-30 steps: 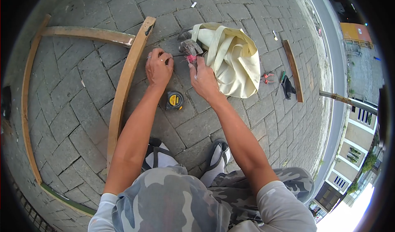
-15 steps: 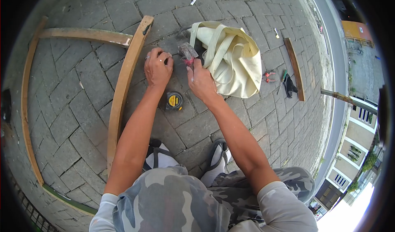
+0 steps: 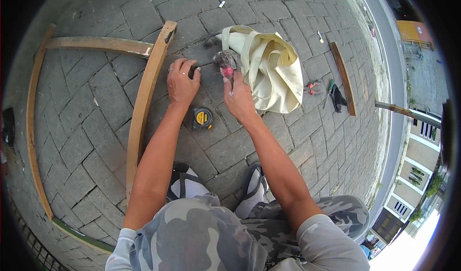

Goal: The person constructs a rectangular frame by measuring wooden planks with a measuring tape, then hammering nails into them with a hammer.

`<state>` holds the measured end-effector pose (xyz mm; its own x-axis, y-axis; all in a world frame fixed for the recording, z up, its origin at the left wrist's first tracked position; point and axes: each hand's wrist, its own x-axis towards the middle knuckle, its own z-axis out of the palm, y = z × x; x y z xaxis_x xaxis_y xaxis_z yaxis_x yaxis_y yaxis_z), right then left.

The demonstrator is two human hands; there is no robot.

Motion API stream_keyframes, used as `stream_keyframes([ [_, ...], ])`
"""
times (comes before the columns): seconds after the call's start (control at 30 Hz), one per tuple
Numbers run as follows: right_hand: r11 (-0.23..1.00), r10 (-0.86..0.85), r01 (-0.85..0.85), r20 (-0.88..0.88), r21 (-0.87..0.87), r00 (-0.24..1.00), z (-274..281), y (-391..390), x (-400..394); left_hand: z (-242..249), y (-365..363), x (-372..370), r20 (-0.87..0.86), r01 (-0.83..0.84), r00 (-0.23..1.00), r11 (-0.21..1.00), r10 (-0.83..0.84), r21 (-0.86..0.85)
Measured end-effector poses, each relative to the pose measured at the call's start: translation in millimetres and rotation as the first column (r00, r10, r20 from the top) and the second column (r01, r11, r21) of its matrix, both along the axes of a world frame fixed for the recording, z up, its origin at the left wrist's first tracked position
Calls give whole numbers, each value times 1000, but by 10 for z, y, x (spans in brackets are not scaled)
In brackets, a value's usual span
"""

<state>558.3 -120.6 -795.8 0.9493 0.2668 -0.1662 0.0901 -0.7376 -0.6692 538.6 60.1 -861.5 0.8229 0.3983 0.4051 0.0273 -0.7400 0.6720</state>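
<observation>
1. While the person sits low, two feet in dark sandals point ahead, the left foot near 12 o'clock and the right foot near 1.
2. Past the toes, at 12 o'clock, a black and yellow tape measure lies on the grey paving.
3. The left hand, just left of 12 o'clock, has bent fingers, and its pointing finger has opened out a bit. Something small and dark shows by the thumb; I cannot tell if it is held.
4. The right hand, at 12 o'clock, pinches a clear plastic packet. The packet has just turned, so its pink part seems easier to see now. The two hands are apart.
5. A cream cloth bag slumps at 1 o'clock, just beside the right hand.
6. At 11 o'clock, a long wood beam meets a crosspiece.
7. Out between 1 and 2 o'clock lie red pliers, a green-handled tool, a black thing and a short plank.
8. Farther off, near 2 o'clock, runs the road.
</observation>
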Motion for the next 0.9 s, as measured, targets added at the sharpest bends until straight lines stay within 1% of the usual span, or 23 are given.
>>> stream_keyframes([
  [0.13,999,-35,34,43,12,998,-74,13,-14,-57,11,3,5,8,1000,999,-8,48],
  [0.2,994,-55,57,25,-91,998,-28,32,-41,-62,4,17,9,-1,1000,999,1,50],
  [0.23,988,-64,65,17,-138,998,8,56,-60,-66,4,20,23,-12,1000,1000,11,13],
  [0.3,988,-30,58,194,-140,981,-178,16,-104,-43,8,5,50,-35,998,998,38,-55],
  [0.33,989,-16,56,278,-139,960,-246,-7,-127,28,-2,-25,30,-57,998,989,61,-139],
  [0.4,980,43,16,292,-196,955,-226,-35,-153,255,-61,-121,-14,-97,995,948,97,-303],
  [0.43,978,73,-9,299,-210,951,-228,-55,-162,360,-76,-169,3,-97,995,941,103,-325],
  [0.47,974,102,-33,306,-224,947,-217,-58,-168,480,-81,-229,-25,-110,994,929,108,-353],
  [0.53,955,128,-59,223,-290,966,-195,-44,-184,673,-85,-356,-84,-137,990,903,112,-408],
  [0.6,928,173,-106,160,-358,972,-158,-25,-192,707,-6,-460,-55,-126,992,951,115,-284],
  [0.63,945,173,-93,238,-312,956,-84,23,-199,724,45,-489,-37,-121,993,968,116,-220],
  [0.7,973,164,-82,391,-216,906,146,186,-206,807,143,-517,-62,-99,994,985,90,-141],
  [0.73,974,215,-159,426,-163,879,242,252,-178,847,166,-529,-79,-87,994,991,79,-104],
  [0.8,949,297,-308,501,-64,813,368,368,-82,908,164,-525,-113,-81,991,988,66,-128],
  [0.83,928,351,-367,472,-60,809,371,412,-47,927,155,-513,-127,-76,990,987,58,-140],
  [0.9,892,413,-450,491,-48,767,326,454,0,950,125,-502,-138,-68,989,986,47,-154],
])
